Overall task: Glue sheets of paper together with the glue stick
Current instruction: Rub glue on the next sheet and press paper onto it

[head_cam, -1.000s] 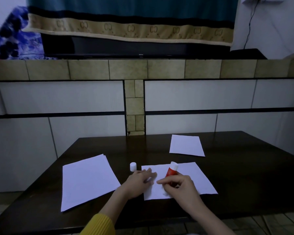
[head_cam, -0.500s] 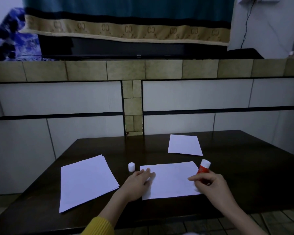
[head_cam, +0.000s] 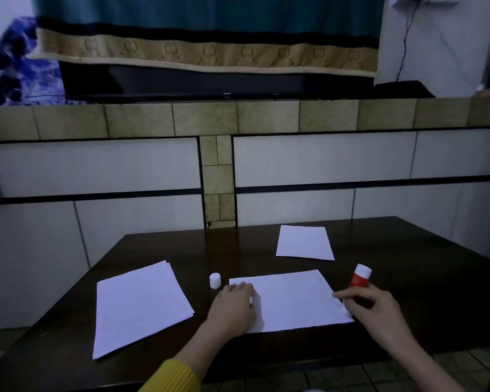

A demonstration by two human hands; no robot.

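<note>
The glue stick [head_cam: 360,278] has slid from the middle of the sheet [head_cam: 292,299] to its right edge, low in the frame, so one glue line looks done. The right hand [head_cam: 372,306] is closed around it. The left hand [head_cam: 234,305] lies flat, fingers together, pinning the sheet's left edge. The cap [head_cam: 214,279] stands just beside it, with the paper stack [head_cam: 137,305] further left.

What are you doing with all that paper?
A person is gluing sheets of paper at a dark table. The left hand presses flat on the left edge of the sheet in front to keep it from sliding. The right hand holds the red glue stick tilted, with its tip down at the sheet's right edge. The glue stick's white cap stands off to the left. A small stack of paper waits on the left, and another sheet lies farther back.
</note>
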